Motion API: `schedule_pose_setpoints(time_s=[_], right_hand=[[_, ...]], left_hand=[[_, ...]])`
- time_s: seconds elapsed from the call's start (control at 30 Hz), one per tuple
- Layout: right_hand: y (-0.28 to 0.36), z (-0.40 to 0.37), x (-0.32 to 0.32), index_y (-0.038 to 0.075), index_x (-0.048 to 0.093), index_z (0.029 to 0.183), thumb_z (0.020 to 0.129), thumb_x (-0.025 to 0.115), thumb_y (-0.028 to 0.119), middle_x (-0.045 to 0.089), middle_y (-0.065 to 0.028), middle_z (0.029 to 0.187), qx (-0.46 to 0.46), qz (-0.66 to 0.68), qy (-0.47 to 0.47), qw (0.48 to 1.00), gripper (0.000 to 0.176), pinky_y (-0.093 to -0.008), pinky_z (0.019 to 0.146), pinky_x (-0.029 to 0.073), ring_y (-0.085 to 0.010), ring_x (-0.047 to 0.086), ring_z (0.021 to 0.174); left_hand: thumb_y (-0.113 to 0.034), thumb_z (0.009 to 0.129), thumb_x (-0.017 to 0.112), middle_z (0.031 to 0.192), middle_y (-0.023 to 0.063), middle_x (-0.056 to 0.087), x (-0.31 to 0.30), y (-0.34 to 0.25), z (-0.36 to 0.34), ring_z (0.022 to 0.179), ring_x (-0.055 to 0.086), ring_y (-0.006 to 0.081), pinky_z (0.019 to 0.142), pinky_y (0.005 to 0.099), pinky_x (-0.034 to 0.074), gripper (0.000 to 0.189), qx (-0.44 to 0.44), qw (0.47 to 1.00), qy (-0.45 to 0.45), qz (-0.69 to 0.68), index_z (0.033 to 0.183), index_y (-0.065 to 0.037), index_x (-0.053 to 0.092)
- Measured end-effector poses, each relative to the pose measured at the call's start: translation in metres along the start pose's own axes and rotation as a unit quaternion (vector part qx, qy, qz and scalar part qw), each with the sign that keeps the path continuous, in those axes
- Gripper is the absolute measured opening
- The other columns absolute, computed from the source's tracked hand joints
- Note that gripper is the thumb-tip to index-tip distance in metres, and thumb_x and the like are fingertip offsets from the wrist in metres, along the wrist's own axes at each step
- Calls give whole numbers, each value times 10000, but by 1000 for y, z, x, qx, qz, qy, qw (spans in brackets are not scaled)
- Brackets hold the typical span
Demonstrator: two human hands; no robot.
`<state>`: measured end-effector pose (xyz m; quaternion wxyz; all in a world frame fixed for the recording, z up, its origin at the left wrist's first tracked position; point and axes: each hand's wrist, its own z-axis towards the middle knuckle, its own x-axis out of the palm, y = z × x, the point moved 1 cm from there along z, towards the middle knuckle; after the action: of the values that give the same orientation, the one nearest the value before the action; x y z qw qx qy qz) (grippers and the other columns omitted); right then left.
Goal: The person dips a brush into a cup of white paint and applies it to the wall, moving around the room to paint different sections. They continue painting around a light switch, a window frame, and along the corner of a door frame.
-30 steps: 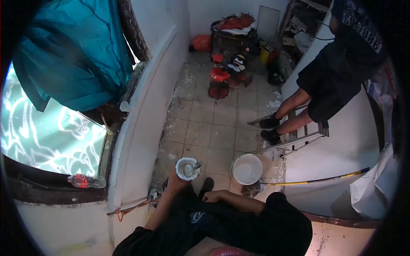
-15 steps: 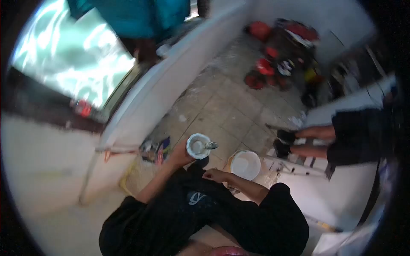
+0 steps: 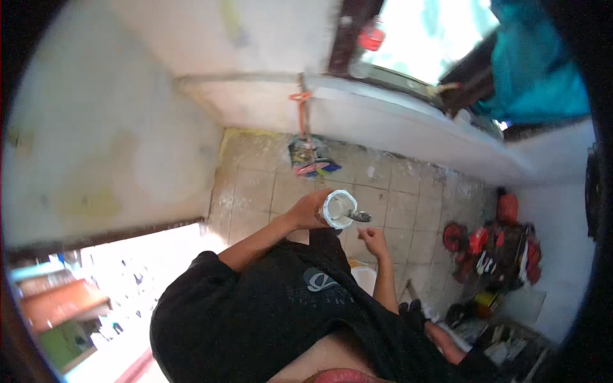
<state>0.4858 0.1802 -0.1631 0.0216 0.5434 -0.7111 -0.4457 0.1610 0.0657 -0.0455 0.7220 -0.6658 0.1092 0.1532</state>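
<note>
A white tub (image 3: 327, 210) with pale material inside is gripped in my left hand (image 3: 310, 212), in front of my chest. Over its rim leans the dark, stained end of a tool (image 3: 359, 217); the part inside is hidden, and I cannot make out its kind. My right hand (image 3: 373, 240) is raised just below and right of that tool end, apart from it, fingers curled, with nothing visible in them. Below it, a white bucket (image 3: 364, 278) on the floor is partly covered by my body and arm.
A long-handled dustpan (image 3: 310, 167) stands against the low wall. Red and dark items (image 3: 495, 249) are heaped at the right. Another person's leg (image 3: 445, 343) shows at lower right. A bright doorway (image 3: 153, 274) lies at left; a bottle (image 3: 370, 39) stands by the window.
My view has swung left, bringing the doorway and left wall into sight. The tub stays in my left hand. My right hand has moved from my belly outward, closer to the tub.
</note>
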Motion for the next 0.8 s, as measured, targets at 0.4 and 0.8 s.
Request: schedule_pose_setpoints(time_s=[0.4,0.8], right_hand=[[355,-70,141,111,679,1381,994,794,304,698,-5,935,-267,-58,219,937,447,-273,726,513,-72,610,807],[441,-33,228,72,774,1140,1009,753,240,774,-171,914,-459,-65,183,867,214,-370,708,578,-272,769,803]], left_hand=[[-323,690,943,1275,196,712,-107,26,-232,1207,673,424,1011,512,549,800,-149,941,-302,32,1381,-88,613],[-314,721,952,1302,177,701,-153,32,-272,1214,671,419,1008,502,554,773,-249,861,-443,17,1379,-102,607]])
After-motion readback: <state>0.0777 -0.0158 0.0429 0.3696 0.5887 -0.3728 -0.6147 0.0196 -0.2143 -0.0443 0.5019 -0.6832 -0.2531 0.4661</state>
